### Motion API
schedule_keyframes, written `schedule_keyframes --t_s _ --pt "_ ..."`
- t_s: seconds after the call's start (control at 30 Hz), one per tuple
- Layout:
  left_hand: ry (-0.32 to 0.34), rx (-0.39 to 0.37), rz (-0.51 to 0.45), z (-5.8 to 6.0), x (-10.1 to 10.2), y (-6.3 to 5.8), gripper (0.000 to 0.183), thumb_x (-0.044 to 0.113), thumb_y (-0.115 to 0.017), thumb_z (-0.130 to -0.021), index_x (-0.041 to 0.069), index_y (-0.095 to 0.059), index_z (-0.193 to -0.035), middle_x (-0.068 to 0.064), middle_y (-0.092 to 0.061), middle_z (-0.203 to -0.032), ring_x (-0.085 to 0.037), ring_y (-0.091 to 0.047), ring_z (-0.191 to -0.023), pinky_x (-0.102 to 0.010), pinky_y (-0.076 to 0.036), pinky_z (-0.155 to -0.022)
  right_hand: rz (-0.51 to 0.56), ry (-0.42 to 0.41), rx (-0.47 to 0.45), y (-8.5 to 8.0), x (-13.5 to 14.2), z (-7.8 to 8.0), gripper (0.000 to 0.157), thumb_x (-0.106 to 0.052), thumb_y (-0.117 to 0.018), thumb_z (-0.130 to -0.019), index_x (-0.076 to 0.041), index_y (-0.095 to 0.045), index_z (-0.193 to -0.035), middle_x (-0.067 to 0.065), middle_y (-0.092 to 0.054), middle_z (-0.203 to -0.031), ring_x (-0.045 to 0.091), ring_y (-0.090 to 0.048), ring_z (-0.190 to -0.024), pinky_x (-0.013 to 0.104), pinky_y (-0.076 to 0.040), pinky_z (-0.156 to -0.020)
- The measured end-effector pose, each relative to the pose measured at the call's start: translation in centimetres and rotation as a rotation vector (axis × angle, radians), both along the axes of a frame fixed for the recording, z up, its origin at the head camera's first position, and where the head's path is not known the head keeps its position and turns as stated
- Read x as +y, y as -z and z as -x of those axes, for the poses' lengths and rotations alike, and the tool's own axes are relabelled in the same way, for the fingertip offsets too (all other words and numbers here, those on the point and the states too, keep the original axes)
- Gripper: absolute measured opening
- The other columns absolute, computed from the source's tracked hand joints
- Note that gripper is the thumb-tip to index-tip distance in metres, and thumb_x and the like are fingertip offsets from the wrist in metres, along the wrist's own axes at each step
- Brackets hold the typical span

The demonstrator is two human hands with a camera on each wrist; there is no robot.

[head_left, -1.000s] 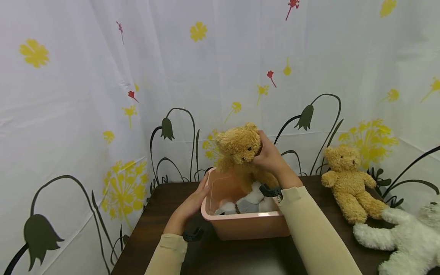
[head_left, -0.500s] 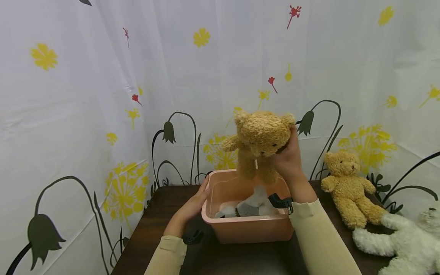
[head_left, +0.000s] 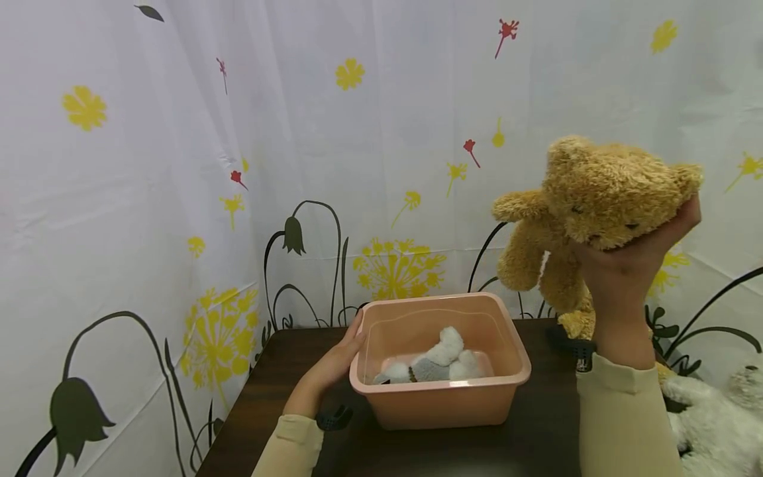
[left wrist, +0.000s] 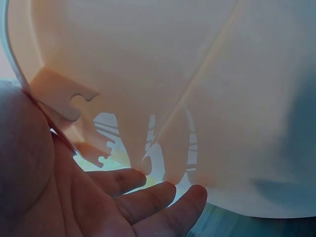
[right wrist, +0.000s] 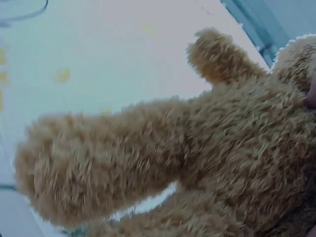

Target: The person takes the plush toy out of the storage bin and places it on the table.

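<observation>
My right hand [head_left: 626,271] grips a golden-brown teddy bear [head_left: 614,192] by its head and neck, high over the right side of the table. Its legs dangle to the left. In the right wrist view, the bear's furry body [right wrist: 227,148] and limbs fill much of the picture. My left hand [head_left: 328,364] rests against the left side of a pink plastic basin [head_left: 441,405], and the left wrist view has its straight fingers [left wrist: 165,210] touching the outer wall. Inside the basin lies a white and grey plush toy [head_left: 440,358].
Behind my right wrist, another golden teddy bear [head_left: 579,322] is mostly hidden. A white plush bear [head_left: 718,424] lies at the right edge of the dark wooden table [head_left: 280,358]. A white curtain [head_left: 393,132] with printed flowers hangs behind.
My right hand has lifted the golden-brown teddy bear out of the basin and carried it up and to the right. My left hand has stayed at the basin's left side.
</observation>
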State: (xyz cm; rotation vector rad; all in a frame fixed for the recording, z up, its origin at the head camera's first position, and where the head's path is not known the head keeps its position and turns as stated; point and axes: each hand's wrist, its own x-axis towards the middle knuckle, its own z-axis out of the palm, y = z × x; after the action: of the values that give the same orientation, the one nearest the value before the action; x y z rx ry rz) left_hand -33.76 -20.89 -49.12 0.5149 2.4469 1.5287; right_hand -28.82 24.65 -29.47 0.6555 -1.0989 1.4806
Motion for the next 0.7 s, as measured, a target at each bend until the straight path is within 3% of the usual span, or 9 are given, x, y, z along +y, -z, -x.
schedule_keyframes --t_s 0.17,0.27,0.4,0.53,0.7 --pt "0.007 -0.004 -0.016 0.0 -0.2 -0.1 0.068 0.039 -0.028 -0.121 0.025 0.008 -0.177 -0.009 0.007 -0.186 -0.039 0.004 -0.171 -0.067 -0.009 -0.134 -0.080 0.008 -0.124 2.3 2.5 2.4 0.094 0.017 -0.084 -0.075 -0.006 -0.033 -0.151 0.019 -0.048 -0.157 0.040 -0.049 -0.143 0.041 -0.043 -0.118" --pt "0.004 -0.014 -0.019 -0.1 -0.3 -0.2 0.068 0.040 -0.029 -0.121 0.027 0.007 -0.177 -0.009 0.006 -0.186 -0.040 0.003 -0.171 -0.068 -0.009 -0.134 -0.155 0.151 -0.311 5.1 3.5 4.5 0.091 0.011 -0.085 -0.081 -0.014 -0.036 -0.154 0.008 -0.053 -0.157 0.028 -0.055 -0.144 0.034 -0.045 -0.117" --pt "0.001 -0.015 -0.010 -0.1 -0.4 -0.2 0.067 0.040 -0.029 -0.121 0.028 0.006 -0.177 -0.009 0.005 -0.186 -0.039 0.001 -0.171 -0.067 -0.011 -0.134 -0.219 0.219 -0.595 8.5 3.8 6.4 0.094 -0.001 -0.088 -0.088 -0.031 -0.034 -0.160 0.000 -0.047 -0.160 0.022 -0.053 -0.145 0.041 -0.047 -0.117" --pt "0.008 0.002 -0.002 -0.1 -0.5 -0.2 0.067 0.039 -0.029 -0.122 0.026 0.006 -0.177 -0.009 0.006 -0.186 -0.039 0.001 -0.171 -0.067 -0.010 -0.134 -0.297 0.169 -0.802 11.1 3.6 7.3 0.097 -0.010 -0.088 -0.092 -0.034 -0.028 -0.165 0.011 -0.035 -0.165 0.034 -0.050 -0.145 0.054 -0.049 -0.110" --pt "0.026 0.001 -0.011 -0.4 -0.5 0.0 0.067 0.039 -0.028 -0.122 0.027 0.007 -0.177 -0.009 0.008 -0.185 -0.040 0.002 -0.171 -0.069 -0.009 -0.133 -0.426 0.142 -0.928 13.8 3.9 8.2 0.098 -0.013 -0.085 -0.095 -0.019 -0.021 -0.169 0.026 -0.043 -0.160 0.047 -0.055 -0.140 0.062 -0.051 -0.104"
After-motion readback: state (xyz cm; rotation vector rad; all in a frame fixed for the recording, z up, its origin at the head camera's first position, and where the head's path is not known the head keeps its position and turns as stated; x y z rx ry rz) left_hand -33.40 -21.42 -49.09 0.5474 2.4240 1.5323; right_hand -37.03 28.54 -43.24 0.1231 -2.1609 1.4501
